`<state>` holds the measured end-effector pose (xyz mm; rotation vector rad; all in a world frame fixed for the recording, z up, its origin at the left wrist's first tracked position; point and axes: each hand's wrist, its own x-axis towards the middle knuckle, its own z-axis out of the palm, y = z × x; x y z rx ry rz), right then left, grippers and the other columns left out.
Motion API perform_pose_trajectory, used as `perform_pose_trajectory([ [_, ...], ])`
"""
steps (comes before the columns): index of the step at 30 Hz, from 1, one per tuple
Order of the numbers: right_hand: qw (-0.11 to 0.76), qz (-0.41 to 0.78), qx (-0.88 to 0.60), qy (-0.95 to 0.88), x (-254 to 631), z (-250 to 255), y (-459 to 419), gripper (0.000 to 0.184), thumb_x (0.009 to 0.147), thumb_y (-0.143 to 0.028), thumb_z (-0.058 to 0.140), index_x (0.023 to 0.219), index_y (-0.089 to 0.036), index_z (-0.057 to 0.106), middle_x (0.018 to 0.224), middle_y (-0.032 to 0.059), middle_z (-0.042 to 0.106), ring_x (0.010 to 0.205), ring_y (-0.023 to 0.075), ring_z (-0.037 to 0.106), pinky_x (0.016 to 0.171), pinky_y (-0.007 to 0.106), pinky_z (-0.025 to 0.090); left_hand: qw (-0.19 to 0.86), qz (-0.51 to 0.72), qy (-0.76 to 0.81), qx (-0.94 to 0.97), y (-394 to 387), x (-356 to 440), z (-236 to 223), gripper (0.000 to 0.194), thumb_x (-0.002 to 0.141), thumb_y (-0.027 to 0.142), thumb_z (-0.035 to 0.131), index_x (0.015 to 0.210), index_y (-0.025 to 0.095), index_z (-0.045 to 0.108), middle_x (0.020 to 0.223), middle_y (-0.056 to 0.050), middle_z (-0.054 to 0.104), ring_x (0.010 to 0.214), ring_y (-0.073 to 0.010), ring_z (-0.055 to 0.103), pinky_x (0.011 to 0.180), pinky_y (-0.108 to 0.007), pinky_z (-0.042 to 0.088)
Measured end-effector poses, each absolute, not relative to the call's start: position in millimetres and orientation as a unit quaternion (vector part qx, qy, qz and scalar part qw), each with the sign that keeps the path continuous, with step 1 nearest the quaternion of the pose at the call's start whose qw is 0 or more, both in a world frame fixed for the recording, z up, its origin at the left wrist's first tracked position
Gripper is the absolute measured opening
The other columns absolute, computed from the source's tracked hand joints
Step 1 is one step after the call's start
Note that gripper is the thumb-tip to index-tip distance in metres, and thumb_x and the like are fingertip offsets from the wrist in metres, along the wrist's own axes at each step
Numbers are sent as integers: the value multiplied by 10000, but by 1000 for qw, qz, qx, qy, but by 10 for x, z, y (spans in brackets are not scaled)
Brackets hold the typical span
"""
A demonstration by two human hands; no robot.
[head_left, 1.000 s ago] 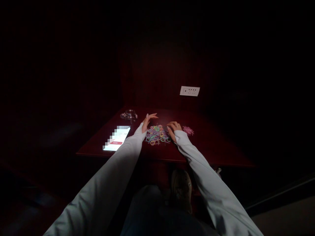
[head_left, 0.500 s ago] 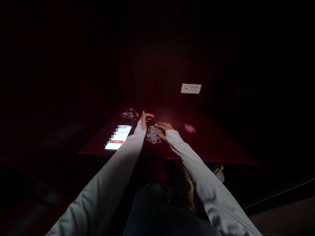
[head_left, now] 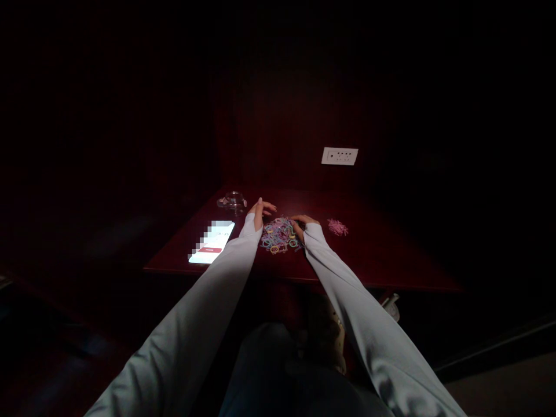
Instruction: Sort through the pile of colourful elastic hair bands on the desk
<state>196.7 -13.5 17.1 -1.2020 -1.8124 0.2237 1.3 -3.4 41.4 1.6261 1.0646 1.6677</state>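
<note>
A heap of small coloured elastic rings [head_left: 278, 235] lies on a dark red table [head_left: 382, 255]. My left hand [head_left: 259, 211] rests at the heap's left edge with its fingers stretched out and apart. Curled over the heap's right edge is my right hand [head_left: 302, 225], fingertips down among the rings; whether it pinches one is too dark to tell. A smaller pile of pink rings [head_left: 337, 227] lies apart to the right.
A lit phone [head_left: 212, 242] lies face up at the table's left. A glass dish [head_left: 232, 201] stands behind my left hand. A white socket plate [head_left: 339, 156] is on the dark back wall. My knees and a shoe [head_left: 324, 336] show below the table edge.
My right hand swept left across the heap half a second ago and has come back to its right edge. My left hand has stayed nearly in place.
</note>
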Motion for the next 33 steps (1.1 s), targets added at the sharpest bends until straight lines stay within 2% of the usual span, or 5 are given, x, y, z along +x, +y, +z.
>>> perform_pose_trajectory([
  [7, 474, 54, -454, -753, 1945, 175, -175, 319, 931, -245, 530, 1108, -245, 795, 1229, 77, 765, 1166, 257, 671, 1100, 448, 482, 292, 625, 393, 608, -31, 25, 423, 627, 1062, 574, 278, 737, 212, 673, 932, -75, 770, 856, -196, 686, 883, -353, 559],
  [10, 445, 39, -454, -770, 1921, 236, -261, 311, 940, -250, 542, 1118, -268, 796, 1208, 62, 751, 1171, 258, 616, 1077, 453, 461, 285, 615, 406, 613, -14, 30, 427, 618, 1058, 575, 281, 729, 217, 662, 905, -67, 756, 836, -187, 675, 839, -324, 555],
  [17, 354, 15, -457, -816, 1873, 298, -378, 133, 902, -341, 693, 920, -285, 812, 1181, 43, 723, 1121, 267, 508, 1009, 444, 413, 256, 593, 393, 655, 31, 36, 389, 607, 1058, 566, 311, 697, 217, 653, 841, -54, 720, 822, -180, 668, 827, -311, 550],
  [20, 332, 7, -474, -816, 1866, 282, -381, 130, 908, -343, 705, 855, -276, 804, 1183, 43, 725, 1131, 269, 490, 997, 440, 404, 250, 591, 391, 660, 45, 38, 364, 601, 1068, 537, 304, 697, 215, 651, 834, -52, 718, 814, -177, 671, 821, -309, 554],
  [33, 404, -47, -592, -696, 1912, 293, -359, 287, 970, -298, 565, 753, -230, 740, 1030, 64, 735, 1067, 270, 519, 920, 402, 390, 209, 572, 378, 697, 121, 17, 275, 543, 1070, 463, 349, 702, 222, 669, 842, -42, 728, 844, -179, 689, 850, -315, 554],
])
